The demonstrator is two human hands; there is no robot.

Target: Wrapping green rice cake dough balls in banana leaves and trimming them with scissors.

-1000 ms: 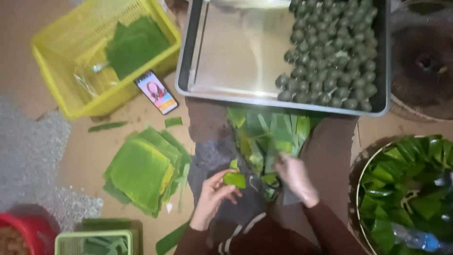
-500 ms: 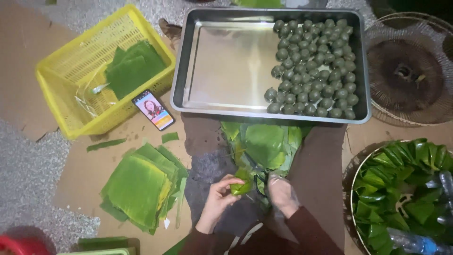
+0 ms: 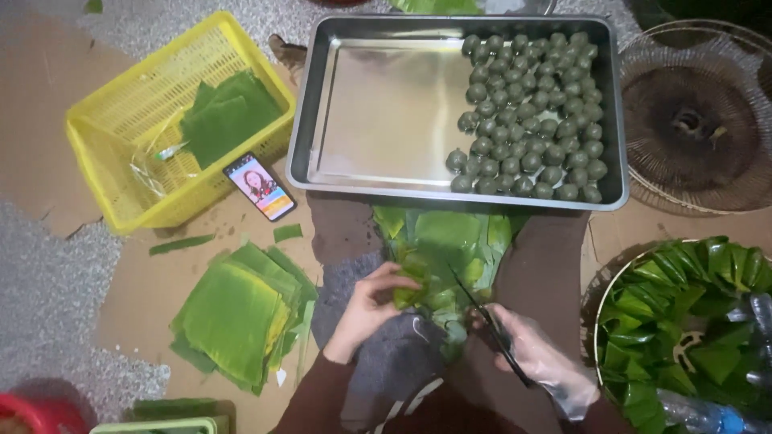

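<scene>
Dim indoor light falls from above, brightest on the steel tray (image 3: 386, 104), whose bare bottom gives a soft, pale glare. The top right corner and the lower edge sink into shadow. Colours look muted and slightly grainy. The hands and the frame's corners are soft, with mild wide-angle bending at the edges.

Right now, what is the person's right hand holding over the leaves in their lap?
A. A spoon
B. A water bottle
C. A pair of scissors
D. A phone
C. The right hand, in a clear glove, grips dark scissors whose blades point toward the folded green leaf pinched by the left hand.
</scene>
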